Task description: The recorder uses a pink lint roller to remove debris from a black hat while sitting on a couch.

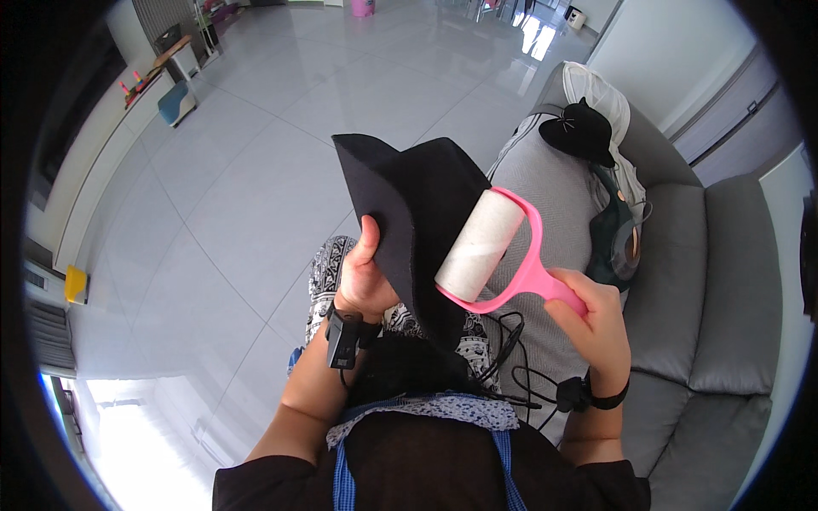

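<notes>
My left hand (pixel 367 278) grips a black felt hat (pixel 441 185) by its brim, thumb on the near face and the other fingers hidden behind it. The hat is tilted up above my lap, its brim curving towards me. In my right hand (pixel 594 316) is the pink handle of a lint roller (pixel 482 246). Its white roll lies against or just over the right side of the hat; whether it touches I cannot tell.
To the right is a grey leather sofa (pixel 668 249) with a grey throw (pixel 543 179). On it lie a black cat-eared hat (pixel 578 131), a white cloth (pixel 594 83) and a dark green item (pixel 610 236). Black cables (pixel 511 345) run beside my lap. A blue-and-white stool (pixel 177 104) stands far left.
</notes>
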Motion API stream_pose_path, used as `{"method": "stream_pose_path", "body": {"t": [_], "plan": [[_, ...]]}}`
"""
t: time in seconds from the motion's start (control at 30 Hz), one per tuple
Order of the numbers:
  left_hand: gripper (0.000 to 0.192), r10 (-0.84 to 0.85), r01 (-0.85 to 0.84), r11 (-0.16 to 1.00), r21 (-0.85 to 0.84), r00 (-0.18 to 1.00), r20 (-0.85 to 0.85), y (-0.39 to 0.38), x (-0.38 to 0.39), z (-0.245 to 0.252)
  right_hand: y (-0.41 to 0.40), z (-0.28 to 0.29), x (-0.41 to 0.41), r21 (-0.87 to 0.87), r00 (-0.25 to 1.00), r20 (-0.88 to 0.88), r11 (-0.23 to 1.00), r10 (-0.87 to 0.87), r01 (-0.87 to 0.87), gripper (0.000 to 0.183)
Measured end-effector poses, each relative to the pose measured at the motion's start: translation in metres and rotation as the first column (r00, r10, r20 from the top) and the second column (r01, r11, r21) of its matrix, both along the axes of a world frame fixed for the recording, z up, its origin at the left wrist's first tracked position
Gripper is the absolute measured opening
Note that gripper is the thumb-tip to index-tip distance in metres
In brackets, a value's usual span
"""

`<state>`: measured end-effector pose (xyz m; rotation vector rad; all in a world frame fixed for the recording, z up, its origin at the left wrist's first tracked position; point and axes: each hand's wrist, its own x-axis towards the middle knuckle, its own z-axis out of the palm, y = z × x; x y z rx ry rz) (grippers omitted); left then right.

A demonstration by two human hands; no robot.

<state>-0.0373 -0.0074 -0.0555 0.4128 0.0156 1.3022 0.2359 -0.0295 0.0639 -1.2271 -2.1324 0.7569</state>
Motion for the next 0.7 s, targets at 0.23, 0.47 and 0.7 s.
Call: {"method": "stream_pose_path", "body": {"t": [0.23,0.47,0.7], "plan": [[0.067,-0.087,0.087,0.996,0.023,0.996,0.017,0.005,-0.011,-0.017,-0.012,0.007,0.007,0.001,0.997,0.03,0.998,-0.07,0.07,0.032],[0.066,-0.064,0.063,0.993,0.096,0.998,0.0,0.008,-0.015,-0.008,-0.015,0.014,0.051,0.071,0.911,0.151,0.924,-0.383,0.377,0.031],[0.067,-0.09,0.087,0.986,0.143,0.996,0.015,0.008,-0.012,-0.006,-0.016,0.01,0.037,0.096,0.984,-0.094,0.983,-0.149,0.158,0.038]]}}
